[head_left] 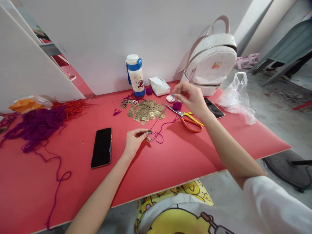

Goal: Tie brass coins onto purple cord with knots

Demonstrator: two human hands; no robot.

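Observation:
Between the thumb and fingers of my left hand is a brass coin, held low over the red table. My right hand is raised to the upper right, thumb and fingertips pinched on purple yarn. This strand runs taut and slanting down to the coin. More yarn loops loosely on the table beside my left hand. Behind the hands lies a heap of brass coins with holes in them. Scissors with orange and yellow handles rest below my right wrist, close to a purple yarn ball.
A black phone lies left of my left hand. Purple yarn and red strands pile at the far left. Along the wall stand a bottle, a tissue pack and a white backpack. A plastic bag sits at right.

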